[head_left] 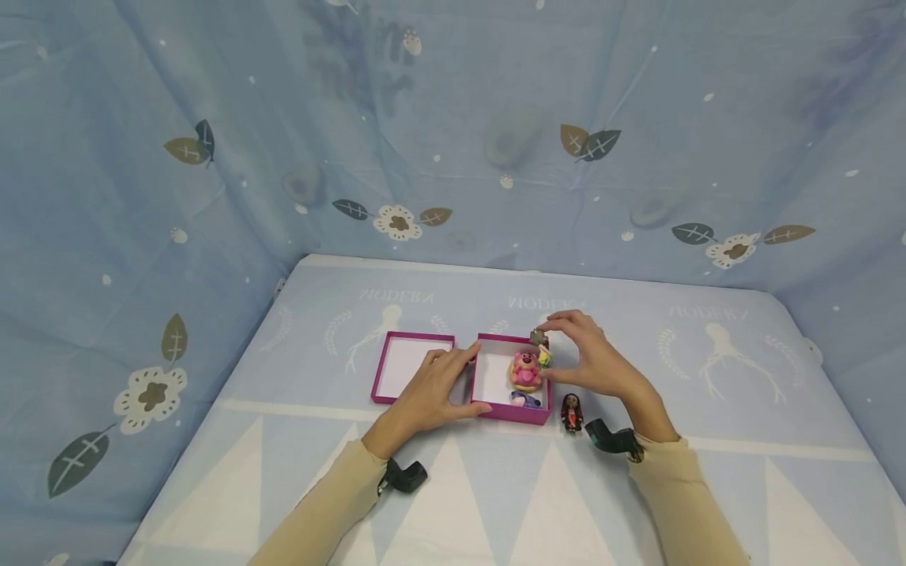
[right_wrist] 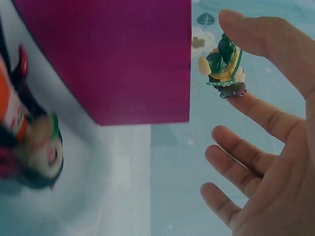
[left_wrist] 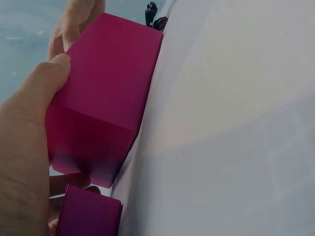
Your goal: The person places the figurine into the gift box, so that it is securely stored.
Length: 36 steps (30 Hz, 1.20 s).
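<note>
A magenta box (head_left: 513,413) with a white inside stands on the table. My left hand (head_left: 430,391) holds its left side, thumb at the front wall and fingers at the left wall. A pink bear figurine (head_left: 525,369) lies inside, with a small blue-purple figurine (head_left: 525,400) nearer the front. Over the box's right edge my right hand (head_left: 594,358) pinches a small figurine (right_wrist: 225,69) between thumb and index finger. Green, yellow and dark parts show on it in the right wrist view. The other three fingers of that hand are spread, touching nothing.
A matching shallow magenta lid (head_left: 380,376) lies left of the box, white inside up. A dark-haired doll (head_left: 572,414) in red and black lies right of the box, near the right wrist camera (head_left: 612,438). Patterned cloth walls (head_left: 495,118) rise behind the table.
</note>
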Motion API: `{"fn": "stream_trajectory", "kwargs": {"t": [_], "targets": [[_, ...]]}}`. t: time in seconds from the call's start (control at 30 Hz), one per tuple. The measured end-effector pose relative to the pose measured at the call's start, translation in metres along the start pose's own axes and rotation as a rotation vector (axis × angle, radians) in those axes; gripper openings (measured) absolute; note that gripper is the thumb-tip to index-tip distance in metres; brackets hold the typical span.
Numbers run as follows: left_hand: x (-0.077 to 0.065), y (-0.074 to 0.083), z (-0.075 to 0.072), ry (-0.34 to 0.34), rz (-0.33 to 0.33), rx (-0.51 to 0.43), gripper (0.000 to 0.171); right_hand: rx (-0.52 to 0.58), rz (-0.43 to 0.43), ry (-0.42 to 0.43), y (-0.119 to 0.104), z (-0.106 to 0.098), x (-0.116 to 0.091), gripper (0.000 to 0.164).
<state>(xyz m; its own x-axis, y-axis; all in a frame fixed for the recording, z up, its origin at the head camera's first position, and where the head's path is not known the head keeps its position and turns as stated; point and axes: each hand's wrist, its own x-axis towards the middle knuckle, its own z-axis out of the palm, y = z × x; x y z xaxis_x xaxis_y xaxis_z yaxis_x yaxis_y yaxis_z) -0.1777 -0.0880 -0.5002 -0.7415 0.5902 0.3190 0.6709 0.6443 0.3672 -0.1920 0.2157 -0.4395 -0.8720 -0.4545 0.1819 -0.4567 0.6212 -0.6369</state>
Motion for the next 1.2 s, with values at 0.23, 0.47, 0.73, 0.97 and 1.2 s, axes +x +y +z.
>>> {"fn": "stream_trajectory", "kwargs": {"t": [0.23,0.47,0.73,0.97,1.2], "targets": [[0.0,-0.001,0.002,-0.006,-0.003,0.007,0.1,0.011,-0.012,-0.019,-0.006,0.01,0.005,0.065],[-0.001,-0.001,0.002,-0.006,0.001,0.008,0.099,0.025,-0.035,-0.034,-0.009,0.019,0.009,0.066],[0.0,0.0,0.0,-0.012,-0.005,0.003,0.099,0.033,-0.057,-0.04,-0.009,0.031,0.016,0.064],[0.0,-0.002,0.001,-0.011,-0.001,0.01,0.099,0.004,-0.035,-0.058,-0.007,0.041,0.022,0.065],[0.0,-0.001,0.002,-0.005,-0.001,0.005,0.099,-0.018,-0.018,-0.059,-0.007,0.047,0.026,0.065]]}}
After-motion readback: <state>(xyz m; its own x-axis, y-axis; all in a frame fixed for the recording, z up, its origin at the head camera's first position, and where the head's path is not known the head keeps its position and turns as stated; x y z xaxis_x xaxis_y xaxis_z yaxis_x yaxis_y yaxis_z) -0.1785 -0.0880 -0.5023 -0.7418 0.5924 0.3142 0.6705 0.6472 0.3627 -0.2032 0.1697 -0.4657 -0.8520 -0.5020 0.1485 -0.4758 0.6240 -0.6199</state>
